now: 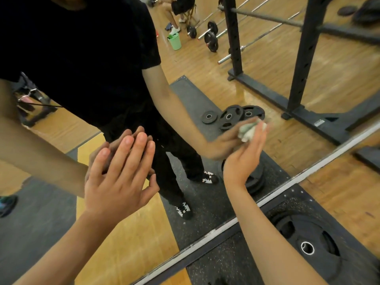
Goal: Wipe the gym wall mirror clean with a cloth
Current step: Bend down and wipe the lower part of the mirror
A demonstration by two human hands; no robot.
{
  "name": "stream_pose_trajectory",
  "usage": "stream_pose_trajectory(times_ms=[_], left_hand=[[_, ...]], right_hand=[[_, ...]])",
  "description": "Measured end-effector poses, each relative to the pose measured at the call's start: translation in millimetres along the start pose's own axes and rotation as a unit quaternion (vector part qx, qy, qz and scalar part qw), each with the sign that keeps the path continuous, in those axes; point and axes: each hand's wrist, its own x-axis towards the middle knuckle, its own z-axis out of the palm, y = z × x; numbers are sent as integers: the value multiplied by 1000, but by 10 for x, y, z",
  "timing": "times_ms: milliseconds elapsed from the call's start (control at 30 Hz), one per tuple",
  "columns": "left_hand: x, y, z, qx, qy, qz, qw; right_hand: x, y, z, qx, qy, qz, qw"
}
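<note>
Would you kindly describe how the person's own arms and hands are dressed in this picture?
Both forearms are bare right up to the frame's edge. No sleeves, gloves, watch or rings show on the left hand or the right hand. The reflection in the mirror shows a black short-sleeved T-shirt.

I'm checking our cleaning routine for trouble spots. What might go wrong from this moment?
The left hand lies flat on the mirror, so it may leave fresh prints. The cloth is bunched small in the right hand, so it may smear or miss patches. A weight plate lies on the floor at the mirror's foot, a likely trip hazard.
</note>
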Motion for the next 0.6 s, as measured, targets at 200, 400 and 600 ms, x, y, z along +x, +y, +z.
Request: stream_pose_trajectory(times_ms=[200, 400, 600], left_hand=[[10, 15, 5, -4, 10, 0, 1000], [13, 12, -8, -15, 8, -1, 1000], [2, 13, 9, -10, 12, -3, 1000]], right_hand=[[299, -689, 200, 102, 155, 227, 956], [-386, -923, 235, 1, -85, -426, 901], [-201, 76, -38, -41, -51, -108, 992]])
